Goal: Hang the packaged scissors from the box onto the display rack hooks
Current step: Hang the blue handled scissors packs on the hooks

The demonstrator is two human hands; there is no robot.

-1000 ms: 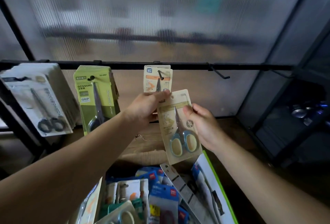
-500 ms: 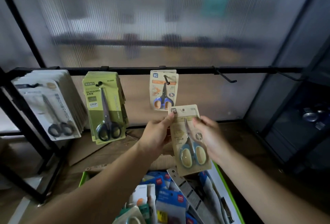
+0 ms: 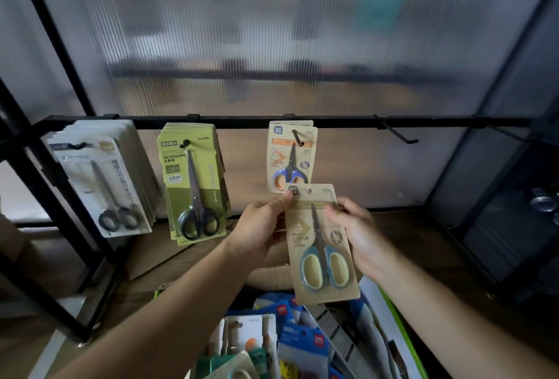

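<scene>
Between the pinching left hand and right hand: beige scissors pack, held above the box. Just above the grip, loaded hook; upper right, free hook. Left, green pack reads "SCISSORS", "GRIP".

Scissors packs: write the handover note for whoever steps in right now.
Left hand: pinches the top left corner of the tan scissors pack.
Right hand: grips its right edge.
The pack is upright, just below the blue-handled pack, and not yet on any hook.
Done: white packs, green packs and the blue-handled pack hang from the rail.
Left: hang the held pack; an empty hook stands to the right. More packs lie in the box.
</scene>
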